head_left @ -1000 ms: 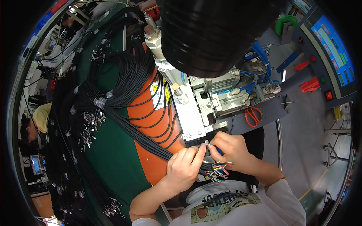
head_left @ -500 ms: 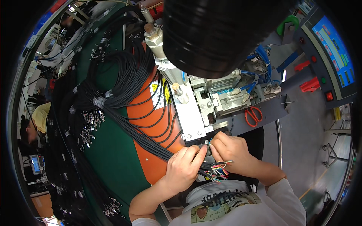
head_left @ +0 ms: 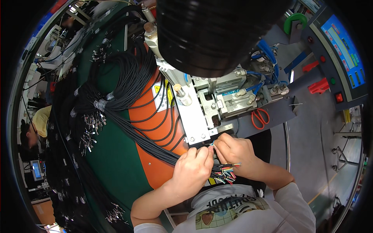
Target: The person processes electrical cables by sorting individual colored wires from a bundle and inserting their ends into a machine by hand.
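My left hand (head_left: 194,165) is closed, thumb and fingers pinching the end of a black cable beside the machine's front. Close against it, my right hand (head_left: 235,149) is closed too, its fingertips on thin coloured wires (head_left: 212,143) at that cable's end. Fingers hide most of what is pinched. A bundle of black cables (head_left: 155,146) runs across the orange plate and under my left hand. Its stripped ends, a spray of red, yellow, green and white wires (head_left: 226,174), stick out below my hands, near my shirt.
The metal press machine (head_left: 198,120) stands just beyond my hands, with a black cylinder (head_left: 217,39) overhead. Red-handled scissors (head_left: 260,118) lie at its right. A control panel (head_left: 344,58) is far right. Coiled cables (head_left: 124,73) cover the green mat (head_left: 116,167). Another person (head_left: 40,122) is far left.
The view has shifted slightly. My fingertips have come closer together at the cable end, and the loose coloured wire ends sit a little higher. Both hands stay pinched.
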The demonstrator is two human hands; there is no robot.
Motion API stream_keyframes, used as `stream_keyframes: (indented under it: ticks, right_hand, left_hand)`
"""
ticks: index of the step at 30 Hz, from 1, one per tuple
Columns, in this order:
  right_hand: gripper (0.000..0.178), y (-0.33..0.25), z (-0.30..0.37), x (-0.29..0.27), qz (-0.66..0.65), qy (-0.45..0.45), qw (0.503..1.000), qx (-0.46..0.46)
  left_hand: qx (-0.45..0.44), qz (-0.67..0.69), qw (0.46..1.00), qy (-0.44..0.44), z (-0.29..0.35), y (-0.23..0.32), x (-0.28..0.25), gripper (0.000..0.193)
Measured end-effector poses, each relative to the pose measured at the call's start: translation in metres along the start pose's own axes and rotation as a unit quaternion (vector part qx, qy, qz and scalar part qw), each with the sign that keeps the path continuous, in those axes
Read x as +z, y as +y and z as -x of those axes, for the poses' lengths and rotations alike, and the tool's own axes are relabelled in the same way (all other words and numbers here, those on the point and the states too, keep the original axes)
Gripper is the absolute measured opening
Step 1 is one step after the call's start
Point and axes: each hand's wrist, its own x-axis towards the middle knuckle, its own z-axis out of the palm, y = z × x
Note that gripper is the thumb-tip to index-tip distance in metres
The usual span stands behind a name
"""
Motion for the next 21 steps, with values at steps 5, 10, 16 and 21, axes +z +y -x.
stream_keyframes:
  ticks: [5,10,16,21]
  right_hand:
    - [0.013,0.0085,0.0028,0.0036,-0.025,0.002,1.000,-0.002]
    - [0.013,0.0052,0.0073,0.0071,-0.031,0.050,0.998,0.003]
    - [0.016,0.0042,0.0016,0.0008,0.016,-0.001,1.000,-0.016]
    - [0.012,0.0067,0.0019,0.0083,-0.039,0.056,0.998,-0.012]
  left_hand:
    - [0.014,-0.031,0.999,-0.006,-0.0016,-0.0001,0.0005,0.039]
    - [0.022,-0.036,0.999,0.005,0.0028,0.0012,0.0019,0.041]
    - [0.022,-0.036,0.999,0.001,-0.0005,-0.0005,0.0036,0.041]
    - [0.017,-0.002,0.999,0.028,-0.0003,-0.0066,0.0071,0.041]
